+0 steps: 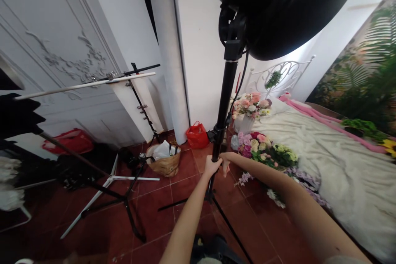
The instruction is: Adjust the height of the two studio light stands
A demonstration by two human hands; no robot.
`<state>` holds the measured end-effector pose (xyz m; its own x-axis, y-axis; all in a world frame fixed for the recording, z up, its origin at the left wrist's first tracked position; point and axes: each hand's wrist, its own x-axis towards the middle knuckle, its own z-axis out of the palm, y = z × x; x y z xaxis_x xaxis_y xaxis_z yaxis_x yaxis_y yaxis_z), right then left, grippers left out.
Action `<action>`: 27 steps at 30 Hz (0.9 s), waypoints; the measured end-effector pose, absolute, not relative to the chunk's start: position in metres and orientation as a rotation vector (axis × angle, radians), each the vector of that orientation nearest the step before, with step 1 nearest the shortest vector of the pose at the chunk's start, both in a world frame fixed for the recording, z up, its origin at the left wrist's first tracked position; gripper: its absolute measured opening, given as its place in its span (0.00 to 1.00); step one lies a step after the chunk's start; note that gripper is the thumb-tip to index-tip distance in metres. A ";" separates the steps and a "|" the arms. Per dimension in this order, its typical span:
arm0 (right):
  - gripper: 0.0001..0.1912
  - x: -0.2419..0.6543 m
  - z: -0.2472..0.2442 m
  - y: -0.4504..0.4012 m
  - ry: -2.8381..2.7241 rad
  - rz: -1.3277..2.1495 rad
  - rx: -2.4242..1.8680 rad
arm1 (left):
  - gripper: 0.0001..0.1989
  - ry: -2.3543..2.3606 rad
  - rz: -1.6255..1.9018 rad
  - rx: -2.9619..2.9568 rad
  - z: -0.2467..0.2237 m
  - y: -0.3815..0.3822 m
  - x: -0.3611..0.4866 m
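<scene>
Black light stand (224,99) over red tiles (182,187), near the bed's edge.
The left hand (212,167) wraps its fingers round it; whether the right hand (226,162) grips, I cannot tell. Tiles stretch left towards a second stand (133,219); flowers (262,150) crowd beside the bed (355,198).

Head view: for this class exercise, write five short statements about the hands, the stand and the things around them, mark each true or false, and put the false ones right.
1. The left hand grips the black stand. True.
2. The right hand is far from the left hand. False: it is close beside it, at the stand.
3. The lamp on the stand is white outside. False: it is black.
4. Flowers are beside the bed. True.
5. The basket stands on the bed. False: it stands on the tiled floor.
</scene>
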<state>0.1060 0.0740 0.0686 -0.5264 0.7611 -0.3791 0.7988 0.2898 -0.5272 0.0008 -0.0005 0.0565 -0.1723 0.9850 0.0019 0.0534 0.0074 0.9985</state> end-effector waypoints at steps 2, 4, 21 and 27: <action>0.20 0.108 0.070 0.075 2.457 -1.044 1.455 | 0.10 1.386 1.285 1.130 0.057 -0.001 0.001; 0.20 0.111 0.070 0.074 2.505 -0.929 1.413 | 0.10 1.392 1.277 1.105 0.058 -0.002 0.001; 0.12 0.132 0.029 0.034 3.023 -0.264 1.459 | 0.10 1.410 1.332 1.097 0.062 -0.002 0.005; 0.12 0.126 0.036 0.031 2.783 -0.363 1.584 | 0.11 1.433 1.342 1.092 0.068 -0.005 0.005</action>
<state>0.1258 0.0309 0.0356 -0.5142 0.8567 -0.0404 0.8384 0.4922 -0.2342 0.0050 -0.0046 0.0676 -0.2415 0.9700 -0.0258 0.0376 0.0359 0.9986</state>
